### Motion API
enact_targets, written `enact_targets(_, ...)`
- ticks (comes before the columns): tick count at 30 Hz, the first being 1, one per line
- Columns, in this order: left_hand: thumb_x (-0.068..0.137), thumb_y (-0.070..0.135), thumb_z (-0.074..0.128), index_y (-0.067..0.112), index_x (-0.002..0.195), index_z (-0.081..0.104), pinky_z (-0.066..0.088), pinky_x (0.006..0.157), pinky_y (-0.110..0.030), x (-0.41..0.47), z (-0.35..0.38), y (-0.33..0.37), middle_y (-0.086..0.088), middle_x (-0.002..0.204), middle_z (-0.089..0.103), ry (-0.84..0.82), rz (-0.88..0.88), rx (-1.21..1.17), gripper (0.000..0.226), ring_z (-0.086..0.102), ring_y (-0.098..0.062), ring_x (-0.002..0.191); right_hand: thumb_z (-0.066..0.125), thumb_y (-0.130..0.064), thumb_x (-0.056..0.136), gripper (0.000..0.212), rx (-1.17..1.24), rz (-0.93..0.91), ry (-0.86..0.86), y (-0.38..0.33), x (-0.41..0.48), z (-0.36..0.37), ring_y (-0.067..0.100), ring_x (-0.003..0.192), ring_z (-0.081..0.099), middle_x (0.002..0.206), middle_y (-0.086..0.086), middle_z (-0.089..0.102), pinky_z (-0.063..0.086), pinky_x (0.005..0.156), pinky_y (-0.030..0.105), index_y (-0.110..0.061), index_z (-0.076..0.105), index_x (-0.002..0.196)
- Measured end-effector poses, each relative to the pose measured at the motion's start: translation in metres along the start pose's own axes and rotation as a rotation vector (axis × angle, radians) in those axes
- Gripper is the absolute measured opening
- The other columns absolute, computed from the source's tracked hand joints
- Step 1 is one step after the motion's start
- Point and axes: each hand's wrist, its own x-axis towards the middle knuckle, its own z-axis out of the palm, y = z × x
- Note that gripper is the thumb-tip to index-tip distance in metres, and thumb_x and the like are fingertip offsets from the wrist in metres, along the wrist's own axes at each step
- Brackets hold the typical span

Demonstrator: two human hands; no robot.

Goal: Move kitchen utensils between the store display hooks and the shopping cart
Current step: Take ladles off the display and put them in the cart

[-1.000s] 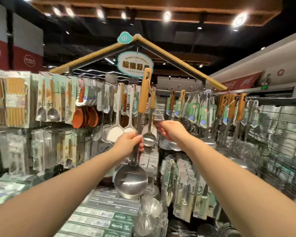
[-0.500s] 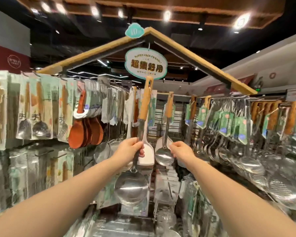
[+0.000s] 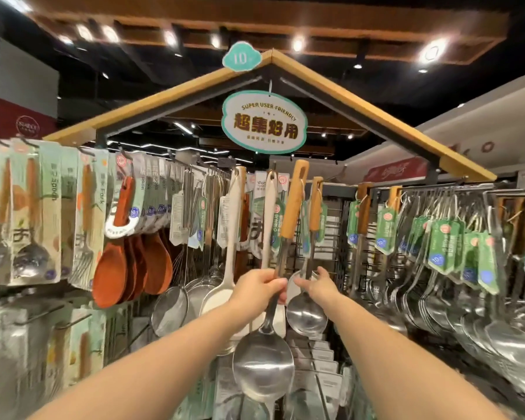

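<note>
My left hand (image 3: 256, 291) grips the steel shaft of a large ladle (image 3: 263, 366), held upright. Its wooden handle (image 3: 295, 201) reaches up to the row of display hooks (image 3: 340, 174), just left of a second wooden-handled ladle (image 3: 306, 312) that hangs there. My right hand (image 3: 320, 286) is at that hanging ladle's shaft, thumb and fingers spread on either side of it and touching it. The shopping cart is out of view.
White spatulas (image 3: 229, 268) hang just left of the held ladle, with orange wooden spoons (image 3: 125, 268) and packaged cutlery (image 3: 28, 219) further left. Tagged steel ladles and skimmers (image 3: 443, 268) crowd the right rail. A hanging sign (image 3: 264, 122) sits overhead.
My left hand has carried the ladle up and closer to the hook row. My right hand has moved from beside the hanging ladle's bowl up to its shaft. The view has tilted upward.
</note>
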Motion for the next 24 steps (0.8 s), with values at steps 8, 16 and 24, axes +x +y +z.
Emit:
enact_targets(8,0.095,0.02,0.053,0.005,0.088,0.064,0.055,0.072,-0.03,0.028,0.009,-0.004,-0.005,0.079,0.068,-0.003,-0.017,-0.026,0.02,0.066,-0.013,0.072,0.079,-0.02,0.076,0.094,0.096,-0.004,0.043,-0.01,0.033,0.014,0.032,0.128,0.044,0.144,0.018,0.04,0.037,0.107,0.043,-0.015,0.018,0.148)
enact_targets(16,0.096,0.015,0.049,0.014,0.077,0.059,0.045,0.047,-0.011,0.021,0.015,-0.011,-0.003,0.076,0.063,0.01,-0.051,-0.104,0.021,0.06,-0.01,0.065,0.037,-0.036,0.101,0.039,0.147,-0.157,0.08,-0.006,0.024,0.009,0.019,0.079,0.057,0.082,0.003,0.062,0.042,0.073,0.03,-0.012,0.064,0.086)
enact_targets(24,0.097,0.018,0.047,0.017,0.079,0.059,0.047,0.06,-0.021,0.007,0.027,-0.008,0.0,0.073,0.063,0.014,-0.076,-0.098,0.022,0.061,-0.01,0.066,0.036,-0.034,0.101,0.038,0.334,-0.221,0.137,0.007,-0.014,0.006,0.012,0.051,0.04,0.055,-0.002,0.043,0.034,0.055,0.025,-0.015,0.049,0.07)
